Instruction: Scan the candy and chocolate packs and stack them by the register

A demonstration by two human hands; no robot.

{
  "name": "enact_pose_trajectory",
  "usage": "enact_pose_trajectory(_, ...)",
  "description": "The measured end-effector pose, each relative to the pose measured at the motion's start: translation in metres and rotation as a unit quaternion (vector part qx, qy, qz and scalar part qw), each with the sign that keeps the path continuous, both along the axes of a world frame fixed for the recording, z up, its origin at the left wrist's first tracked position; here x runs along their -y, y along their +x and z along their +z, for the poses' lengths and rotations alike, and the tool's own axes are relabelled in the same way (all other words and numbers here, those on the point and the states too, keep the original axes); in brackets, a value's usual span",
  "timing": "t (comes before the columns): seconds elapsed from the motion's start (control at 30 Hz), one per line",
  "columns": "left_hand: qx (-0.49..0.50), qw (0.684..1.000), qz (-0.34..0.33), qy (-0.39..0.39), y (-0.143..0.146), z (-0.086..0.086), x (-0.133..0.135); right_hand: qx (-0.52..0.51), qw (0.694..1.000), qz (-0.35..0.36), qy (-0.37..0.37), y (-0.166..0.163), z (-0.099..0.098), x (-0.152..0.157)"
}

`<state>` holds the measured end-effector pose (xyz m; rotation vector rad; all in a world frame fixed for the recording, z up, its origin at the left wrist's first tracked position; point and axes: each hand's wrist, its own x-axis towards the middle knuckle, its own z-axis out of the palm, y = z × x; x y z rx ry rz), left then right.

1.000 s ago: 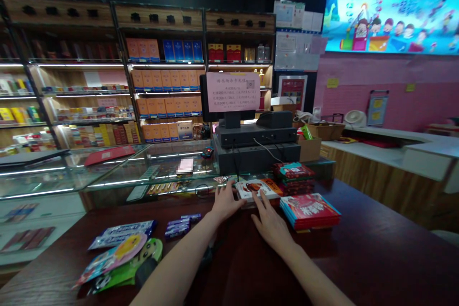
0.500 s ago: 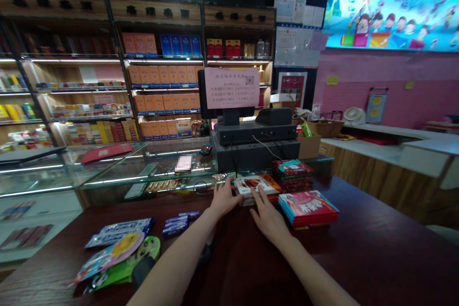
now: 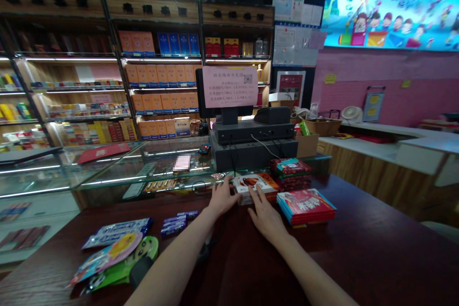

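Near the back of the dark wooden table lies a stack of white and orange snack packets point(image 3: 256, 182). My left hand point(image 3: 223, 197) is at the stack's left side, its fingers stretched forward and the thumb towards the near left corner. My right hand point(image 3: 265, 214) rests with spread fingers on the stack's front and top. Neither hand is closed around the packets. To the right sits a neat pile of red and blue packets point(image 3: 306, 206). Behind it is another pile of dark red and teal packets point(image 3: 289, 167).
At left lie blue snack packets point(image 3: 118, 232), small purple packs point(image 3: 174, 224) and a green cartoon package point(image 3: 125, 267). A cash register point(image 3: 253, 136) stands behind on a glass display counter point(image 3: 143, 162). Stocked shelves point(image 3: 161, 76) line the back wall.
The view has shifted very slightly. Both hands keep practically the same position at the white and orange packets; nothing has been picked up or let go.
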<state>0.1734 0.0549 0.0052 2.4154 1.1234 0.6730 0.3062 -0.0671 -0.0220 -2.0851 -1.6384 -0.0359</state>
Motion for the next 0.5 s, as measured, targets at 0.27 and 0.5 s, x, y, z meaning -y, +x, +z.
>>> enact_pose_trajectory(0.27, -0.01, 1.0, 0.005, 0.017, -0.001, 0.002, 0.0, -0.017, 1.0, 0.009, 0.018, 0.001, -0.001, 0.002)
enact_pose_trajectory(0.5, -0.014, 0.999, 0.011, 0.044, -0.002, 0.01, 0.008, -0.027, 0.999, 0.032, 0.032, -0.005, 0.009, 0.015)
